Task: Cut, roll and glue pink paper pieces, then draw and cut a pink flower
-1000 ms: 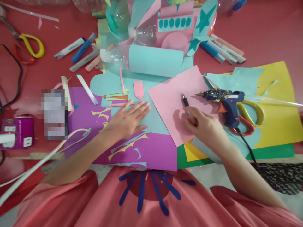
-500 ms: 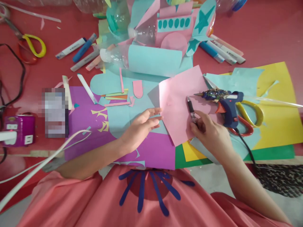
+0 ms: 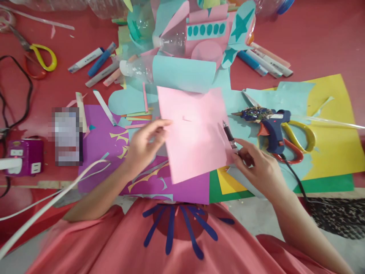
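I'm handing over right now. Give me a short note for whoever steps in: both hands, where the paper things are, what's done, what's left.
Left hand: grip on the left edge of the pink sheet, lifted off the table.
Right hand: holds a pen at the sheet's right edge.
Nearby: glue gun lies on scissors to the right; purple sheet under the pink one; bottle-and-paper model behind.
Done: the model already carries paper pieces.
Left: the pink sheet looks uncut apart from a small nick.
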Tool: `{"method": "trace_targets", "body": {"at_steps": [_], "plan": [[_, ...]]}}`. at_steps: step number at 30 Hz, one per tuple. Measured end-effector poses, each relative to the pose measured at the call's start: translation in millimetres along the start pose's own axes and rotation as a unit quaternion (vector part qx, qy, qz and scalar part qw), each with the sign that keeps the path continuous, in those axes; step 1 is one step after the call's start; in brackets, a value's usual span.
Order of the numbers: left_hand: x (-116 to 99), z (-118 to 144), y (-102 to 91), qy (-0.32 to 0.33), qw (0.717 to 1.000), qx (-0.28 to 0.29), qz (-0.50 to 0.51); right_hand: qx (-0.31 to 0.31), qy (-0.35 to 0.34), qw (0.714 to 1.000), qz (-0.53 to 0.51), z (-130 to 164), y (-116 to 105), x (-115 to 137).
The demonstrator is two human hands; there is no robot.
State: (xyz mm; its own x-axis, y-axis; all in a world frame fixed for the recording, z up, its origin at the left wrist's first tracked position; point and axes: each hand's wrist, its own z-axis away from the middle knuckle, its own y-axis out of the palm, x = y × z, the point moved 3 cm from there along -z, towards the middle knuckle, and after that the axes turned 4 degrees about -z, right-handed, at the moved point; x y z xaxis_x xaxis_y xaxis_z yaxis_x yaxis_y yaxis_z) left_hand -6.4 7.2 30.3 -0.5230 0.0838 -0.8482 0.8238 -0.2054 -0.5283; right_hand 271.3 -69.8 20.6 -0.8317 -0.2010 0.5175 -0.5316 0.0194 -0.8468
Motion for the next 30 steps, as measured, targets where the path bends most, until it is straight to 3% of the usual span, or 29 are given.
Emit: {"method": "trace_targets", "body": {"at_steps": [1,4,6,7,9,12,14,16,19,22,26,30], "plan": [[4,3,-11.9,0.002,0.998,-0.052,-0.028,-0.001,-0.003,1.000,0.008,1,-1,-1],[23,10,-35.3,-0.036,0.996,-0.060,-0.046,-0.001,-0.012,0.999,0.033,5,-2,-5],[33,15,-50.6,-0.043,0.986,-0.158,-0.003,-0.004,-0.024,0.998,0.051,6,-2,-6],[37,17,-54.5,-0.038,0.984,-0.176,0.008,-0.006,-0.031,0.997,0.063,6,-3,-6],[43,21,-53.5,-0.071,0.991,-0.117,0.010,-0.009,-0.042,0.994,0.095,6,-4,-5],[44,30,-51.3,-0.083,0.986,-0.142,0.030,-0.033,-0.065,0.984,0.164,2,-8,-1],[40,36,-41.0,-0.081,0.994,-0.072,0.020,-0.062,-0.103,0.978,0.170,-2,-9,7],[35,43,-29.5,-0.073,0.997,-0.023,0.022,-0.064,-0.153,0.980,0.113,-5,-3,21],[26,51,-12.0,-0.066,0.997,0.031,0.024,0.027,-0.229,0.973,-0.002,-7,21,48],[20,55,-0.5,-0.051,0.997,0.064,0.006,0.116,-0.297,0.948,-0.012,-6,51,69],[23,59,-2.1,-0.052,0.996,0.064,-0.027,0.139,-0.263,0.954,0.038,-17,69,63],[31,63,-14.0,-0.066,0.996,0.054,-0.036,0.109,-0.158,0.979,0.072,-32,61,35]]}}
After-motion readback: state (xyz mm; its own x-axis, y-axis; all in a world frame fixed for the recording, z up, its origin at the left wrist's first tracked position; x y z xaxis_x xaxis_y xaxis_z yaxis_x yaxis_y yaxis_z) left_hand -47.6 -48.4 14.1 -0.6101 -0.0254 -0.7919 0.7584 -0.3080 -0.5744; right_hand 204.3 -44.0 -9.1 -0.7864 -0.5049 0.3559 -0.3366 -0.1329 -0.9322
